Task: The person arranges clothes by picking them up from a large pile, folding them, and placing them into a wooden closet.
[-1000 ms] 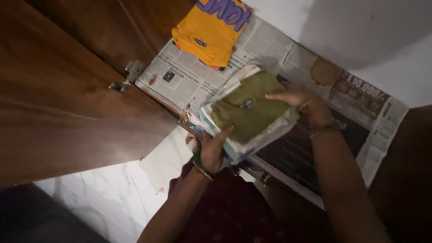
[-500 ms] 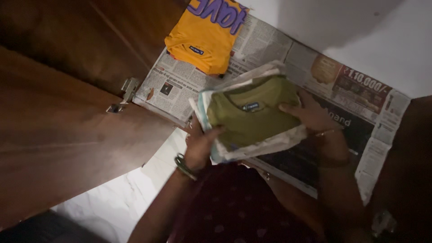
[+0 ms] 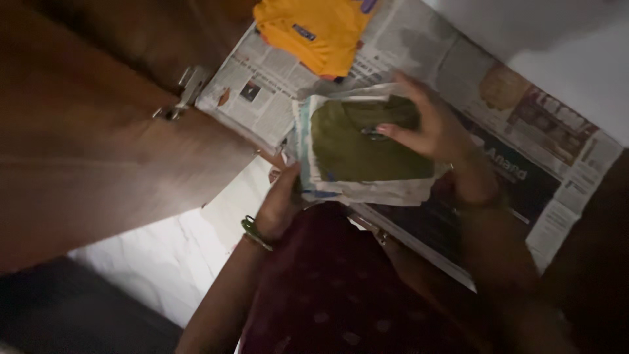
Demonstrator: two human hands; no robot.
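The left hand (image 3: 280, 203) grips the near-left corner of a stack of folded clothes (image 3: 367, 164), fingers under and thumb against its edge, while the right hand (image 3: 429, 128) lies flat and spread on the olive-green folded shirt (image 3: 357, 147) that tops the pile. The stack sits at the front edge of a shelf lined with newspaper (image 3: 275, 98), its near side overhanging the edge – so both hands are holding the same bundle, one clamping from the side, the other pressing down from above.

To handle this well, I judge the pile needs steady downward pressure from the right palm while the left supports the loose pale layers underneath, which look ready to splay at the corner. Keeping the stack level matters more than speed.

Room is mixed. To the left stands the open wooden cupboard door (image 3: 98, 144) with its metal hinge (image 3: 183, 92) near the shelf corner – a snag point. Behind lies 1 folded orange shirt (image 3: 321, 29), apart from the stack. To the right the newspaper runs on bare toward the white wall (image 3: 576, 59), the freest side
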